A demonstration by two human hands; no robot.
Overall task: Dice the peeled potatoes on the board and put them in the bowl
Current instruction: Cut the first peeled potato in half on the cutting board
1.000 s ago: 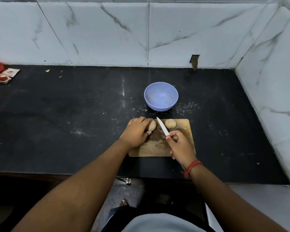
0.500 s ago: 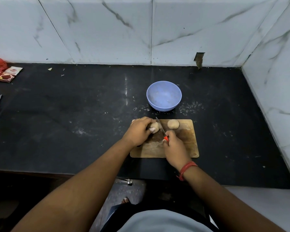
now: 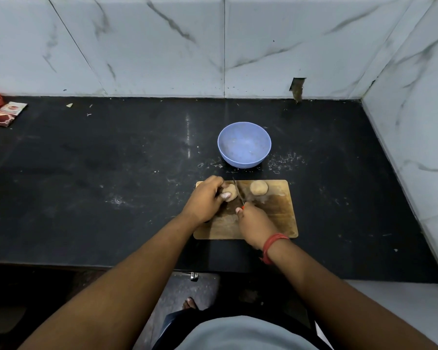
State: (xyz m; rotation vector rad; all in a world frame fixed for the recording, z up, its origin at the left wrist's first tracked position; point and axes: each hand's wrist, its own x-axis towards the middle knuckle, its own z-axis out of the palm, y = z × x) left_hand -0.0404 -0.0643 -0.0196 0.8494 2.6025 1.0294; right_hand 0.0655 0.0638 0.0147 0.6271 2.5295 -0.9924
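On black stone counter (image 3: pixel 111 173), corner of white marble-tile walls (image 3: pixel 162 46): wooden board (image 3: pixel 276 218) near front edge, blue bowl (image 3: pixel 244 145) just behind, w/ pale specks scattered around.
L hand (image 3: pixel 205 200) curled over peeled potato (image 3: pixel 230 192), pinning it to board.
R hand (image 3: pixel 254 224) fisted round knife (image 3: pixel 238 190), blade edge-down at potato.
2nd potato (image 3: pixel 259 188) at board's far edge.
Red packets (image 3: pixel 3 112) far left.

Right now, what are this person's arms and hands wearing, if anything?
Both forearms are bare, with no sleeves reaching them, and both hands are gloveless. The right hand has a red-orange thread band wound several times round the wrist, a loose end hanging below. The left hand and its wrist carry nothing; no rings can be made out.
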